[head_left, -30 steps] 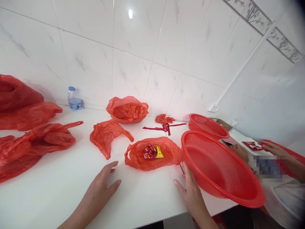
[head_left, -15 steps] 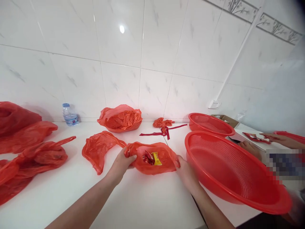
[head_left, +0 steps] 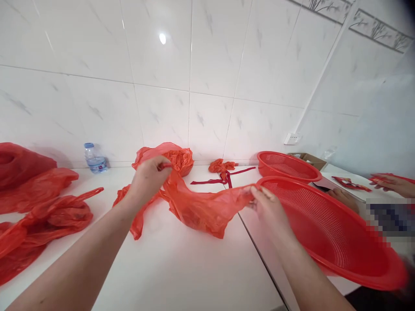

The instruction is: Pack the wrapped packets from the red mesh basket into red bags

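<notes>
A thin red plastic bag [head_left: 204, 211] hangs stretched between my two hands over the white table. My left hand [head_left: 149, 175] pinches its upper left end, raised higher than the other side. Its right end is gripped by my right hand [head_left: 267, 205], beside the big red basket's rim. The bag's mouth is turned out of sight, so whatever lies inside is hidden. Behind my left forearm lies another limp red bag [head_left: 138, 224], partly covered. Further back, a red bag stuffed with crumpled bags [head_left: 182, 160] rests against the wall.
Two red perforated baskets, a large one [head_left: 304, 224] and a smaller one [head_left: 288, 166], stand at right. Red bags [head_left: 61, 216] fill the left side, near a water bottle [head_left: 95, 160]. A dark red ribbon [head_left: 207, 182] lies behind. Another person's hands [head_left: 394, 183] handle red packets at far right.
The bag was held wide with red and yellow packets visible inside; now it is pulled out sideways and they are hidden. My left hand has risen, and my right hand has moved slightly right and up.
</notes>
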`<state>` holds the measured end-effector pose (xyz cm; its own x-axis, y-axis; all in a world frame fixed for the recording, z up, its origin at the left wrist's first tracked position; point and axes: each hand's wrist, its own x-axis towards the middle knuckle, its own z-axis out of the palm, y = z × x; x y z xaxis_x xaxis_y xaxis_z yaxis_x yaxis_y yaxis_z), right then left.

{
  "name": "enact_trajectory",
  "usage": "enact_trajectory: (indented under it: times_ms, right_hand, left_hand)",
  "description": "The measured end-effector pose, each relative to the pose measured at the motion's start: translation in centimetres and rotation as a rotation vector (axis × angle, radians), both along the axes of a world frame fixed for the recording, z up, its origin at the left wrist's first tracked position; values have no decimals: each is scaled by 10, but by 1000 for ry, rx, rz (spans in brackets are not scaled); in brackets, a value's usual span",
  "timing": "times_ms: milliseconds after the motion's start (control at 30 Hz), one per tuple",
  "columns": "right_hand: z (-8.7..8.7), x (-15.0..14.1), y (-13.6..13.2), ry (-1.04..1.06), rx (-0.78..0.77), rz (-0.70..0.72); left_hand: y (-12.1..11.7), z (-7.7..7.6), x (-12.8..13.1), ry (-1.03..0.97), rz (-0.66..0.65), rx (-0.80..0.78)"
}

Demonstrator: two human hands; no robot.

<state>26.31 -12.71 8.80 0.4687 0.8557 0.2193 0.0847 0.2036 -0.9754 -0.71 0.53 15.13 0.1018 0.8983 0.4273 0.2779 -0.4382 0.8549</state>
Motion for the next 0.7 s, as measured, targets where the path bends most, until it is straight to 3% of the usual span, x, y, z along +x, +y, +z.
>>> enact_trajectory:
  times_ms: [100, 200, 300, 433, 500, 567, 700]
  right_hand:
    - [28, -2, 15, 26, 226, -58]
    - [47, -6, 32, -60, 199, -15]
    - [59, -8, 43, -102, 217, -31]
    - [62, -6, 34, -223, 311, -156]
    - [50, -6, 23, -325, 276, -225]
    - [27, -7, 13, -381, 263, -294]
    - [-36, -11, 8, -351, 195, -277]
  left_hand:
    - [4, 25, -6, -23, 71, 34]
    - [12, 39, -11, -166, -52, -129]
    - [15, 40, -15, -273, -212, -223]
    - [-5, 35, -27, -370, -337, -76]
    - [-19, 25, -36, -289, -350, -16]
    - [-27, 3, -47, -135, -280, 46]
    - [-22, -68, -53, -3, -218, -74]
